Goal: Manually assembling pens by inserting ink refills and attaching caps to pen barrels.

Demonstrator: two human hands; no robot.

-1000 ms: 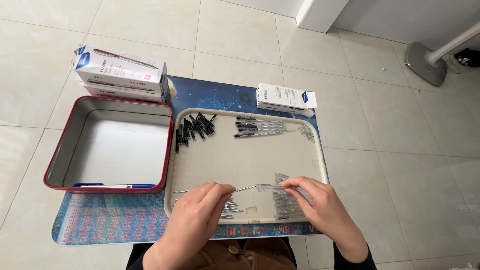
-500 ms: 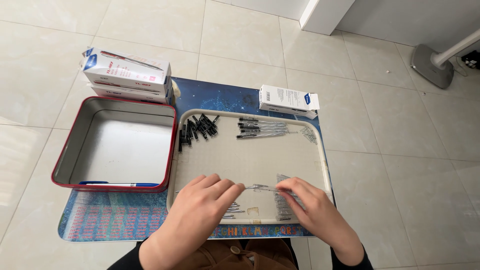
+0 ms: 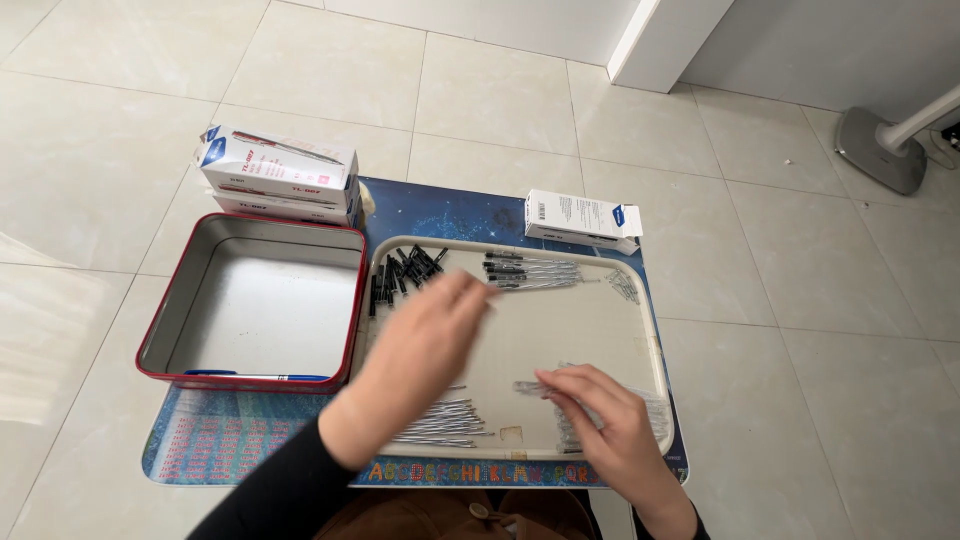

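Honestly, my left hand [image 3: 425,345] is blurred above the cream tray [image 3: 640,300], so I cannot tell its grip; my right hand [image 3: 600,420] pinches a clear pen barrel [image 3: 528,387]. A careless sweep could scatter the black caps [image 3: 405,272]

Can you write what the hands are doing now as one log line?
left hand: blurred above cream tray, toward black caps | right hand: on clear pen barrels

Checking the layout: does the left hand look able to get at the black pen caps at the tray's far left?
Probably yes: the left hand is already stretched out just short of the black pen caps, with only bare tray between them.
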